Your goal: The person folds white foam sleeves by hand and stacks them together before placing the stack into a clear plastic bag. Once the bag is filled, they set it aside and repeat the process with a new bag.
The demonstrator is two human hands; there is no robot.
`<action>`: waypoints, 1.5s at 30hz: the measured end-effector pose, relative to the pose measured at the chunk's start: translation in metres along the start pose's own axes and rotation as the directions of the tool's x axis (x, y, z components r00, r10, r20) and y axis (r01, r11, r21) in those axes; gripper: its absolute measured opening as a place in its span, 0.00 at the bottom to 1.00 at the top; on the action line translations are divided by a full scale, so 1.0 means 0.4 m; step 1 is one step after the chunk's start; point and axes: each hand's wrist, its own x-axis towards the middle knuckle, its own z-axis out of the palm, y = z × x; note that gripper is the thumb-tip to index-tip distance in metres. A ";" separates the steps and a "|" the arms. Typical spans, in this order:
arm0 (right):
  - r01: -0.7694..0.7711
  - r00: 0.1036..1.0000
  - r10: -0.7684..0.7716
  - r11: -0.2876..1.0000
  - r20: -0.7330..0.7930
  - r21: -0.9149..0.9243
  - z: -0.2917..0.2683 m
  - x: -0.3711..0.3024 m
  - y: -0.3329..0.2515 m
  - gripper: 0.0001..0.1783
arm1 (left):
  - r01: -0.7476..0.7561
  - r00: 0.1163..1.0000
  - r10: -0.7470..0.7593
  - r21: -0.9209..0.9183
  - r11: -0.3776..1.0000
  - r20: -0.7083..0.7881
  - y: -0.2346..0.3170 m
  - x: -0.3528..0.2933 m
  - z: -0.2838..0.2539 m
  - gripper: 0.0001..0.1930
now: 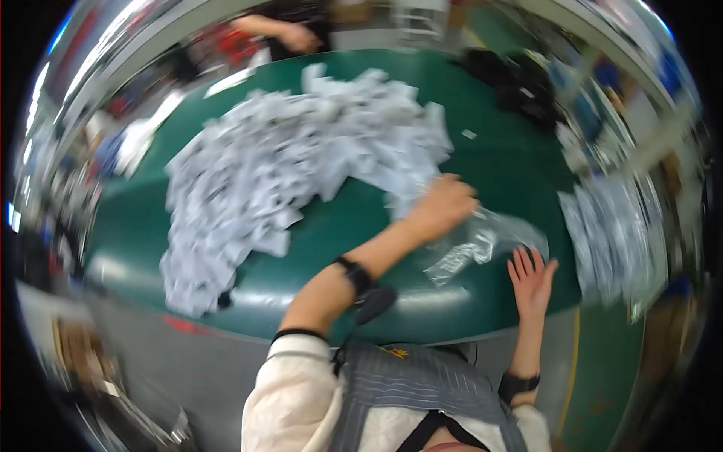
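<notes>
Nearest, the right hand (pixel 532 282) is spread, palm up, its fingertips at the edge of a clear bag (pixel 482 245) on the green surface (pixel 339 233). The bag looks unfilled. Beyond it the left hand (pixel 444 203) curls at the bag's other end; blur hides whether it pinches anything. Rightward, clear-wrapped bundles (pixel 610 241) look finished. Farther off, a large loose white pile (pixel 301 143) seems left to handle.

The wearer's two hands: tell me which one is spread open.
The right hand, palm up at the right end of the clear plastic bag; the left hand is curled.
</notes>
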 end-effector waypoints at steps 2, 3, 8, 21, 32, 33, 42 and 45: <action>-0.040 0.999 0.035 0.981 -0.027 -0.191 0.007 0.020 -0.006 0.37 | 0.079 0.996 -0.081 0.041 0.996 0.034 -0.027 -0.075 -0.075 0.12; -0.031 0.999 0.035 0.933 0.007 -0.359 0.024 0.032 -0.004 0.36 | 0.120 0.984 -0.132 0.095 0.988 0.121 -0.042 -0.098 -0.095 0.11; 0.008 1.000 -0.003 0.704 0.009 -0.710 0.060 0.102 0.018 0.27 | 0.147 0.957 -0.187 0.184 0.972 0.221 -0.033 -0.076 -0.087 0.13; 0.046 0.987 0.084 0.675 0.139 -0.736 0.070 0.198 -0.025 0.19 | 0.351 0.912 -0.339 -0.009 0.936 0.229 0.255 -0.018 0.043 0.23; -0.310 0.916 0.400 0.764 0.037 -0.566 0.066 0.134 -0.012 0.39 | 0.244 0.890 -0.147 -0.178 0.953 0.431 0.232 -0.193 -0.040 0.13; -0.332 0.904 0.425 0.770 0.050 -0.544 0.063 0.174 -0.007 0.41 | 0.241 0.875 -0.104 -0.237 0.941 0.474 0.240 -0.197 -0.067 0.14; -0.114 0.841 0.515 0.471 0.167 -0.875 0.117 0.154 0.079 0.21 | 0.431 0.586 -0.236 -0.051 0.901 0.775 0.232 -0.208 -0.270 0.12; 0.040 0.986 0.130 0.416 0.103 -0.909 0.150 0.097 0.085 0.19 | 0.817 0.473 -0.458 -0.180 0.548 0.753 0.253 -0.106 -0.221 0.15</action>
